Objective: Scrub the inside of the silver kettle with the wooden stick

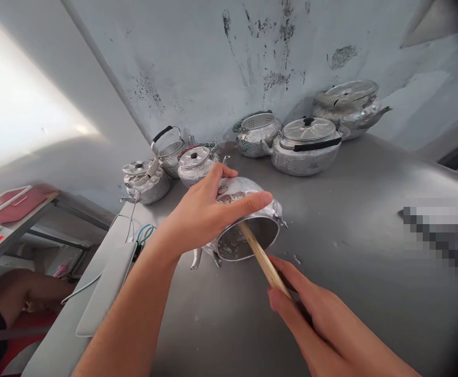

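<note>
A dented silver metal teapot [248,189] lies tilted on its side above the grey table, its round mouth facing me. My left hand [217,207] grips its body from above and the left, thumb stretched across the top and the other fingers partly hidden behind. Its spout points down at the lower left. In my right hand [303,301] is a pale wooden stick [266,266], held between thumb and fingers. The far end of the stick goes into the teapot's mouth, so its tip is hidden inside.
Several silver teapots stand along the wall, among them a lidded one [307,152] with a black handle. A white laptop-like slab [105,293] with cables lies on the left. Beyond it are a pink basket [11,204] and a seated person's leg [28,288].
</note>
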The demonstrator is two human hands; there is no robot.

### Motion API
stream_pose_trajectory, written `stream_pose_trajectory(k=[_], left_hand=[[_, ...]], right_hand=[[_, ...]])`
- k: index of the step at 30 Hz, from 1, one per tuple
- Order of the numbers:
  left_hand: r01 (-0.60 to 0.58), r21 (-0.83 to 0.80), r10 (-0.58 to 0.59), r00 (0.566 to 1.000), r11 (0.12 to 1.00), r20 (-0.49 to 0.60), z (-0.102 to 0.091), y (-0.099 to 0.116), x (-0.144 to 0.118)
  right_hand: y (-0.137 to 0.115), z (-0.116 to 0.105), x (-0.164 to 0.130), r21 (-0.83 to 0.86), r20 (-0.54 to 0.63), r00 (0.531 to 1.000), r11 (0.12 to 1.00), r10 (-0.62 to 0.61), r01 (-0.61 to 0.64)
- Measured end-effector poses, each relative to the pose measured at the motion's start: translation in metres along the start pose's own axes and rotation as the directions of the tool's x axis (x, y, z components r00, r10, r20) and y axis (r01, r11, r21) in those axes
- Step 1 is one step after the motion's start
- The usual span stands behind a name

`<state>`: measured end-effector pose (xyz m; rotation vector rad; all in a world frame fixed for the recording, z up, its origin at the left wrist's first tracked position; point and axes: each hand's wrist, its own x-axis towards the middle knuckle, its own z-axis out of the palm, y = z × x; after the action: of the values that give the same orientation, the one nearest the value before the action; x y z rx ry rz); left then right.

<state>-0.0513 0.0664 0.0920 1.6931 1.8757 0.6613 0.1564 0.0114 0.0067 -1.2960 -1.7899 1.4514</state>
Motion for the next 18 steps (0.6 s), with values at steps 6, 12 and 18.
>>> stream_pose_trajectory(k=[6, 12, 18], left_hand=[[0.028, -0.004, -0.028, 1.0, 1.0, 0.014, -0.0003, -0.0003, -0.0003], [0.023, 0.023, -0.023, 1.0, 0.999, -0.002, 0.0001, -0.0008, -0.0018], [0.057, 0.021, -0.057, 0.998, 0.998, 0.009, 0.0006, 0.0005, -0.0026]], right_hand=[[0.0077, -0.0003, 0.0022, -0.012, 0.009, 0.999, 0.999, 0.031, -0.031], [0.0087, -0.0017, 0.0063, -0.035, 0.019, 1.0, 0.999, 0.017, -0.017], [0.003, -0.0055, 0.0075, -0.022, 0.049, 0.999, 1.0, 0.004, -0.003]])
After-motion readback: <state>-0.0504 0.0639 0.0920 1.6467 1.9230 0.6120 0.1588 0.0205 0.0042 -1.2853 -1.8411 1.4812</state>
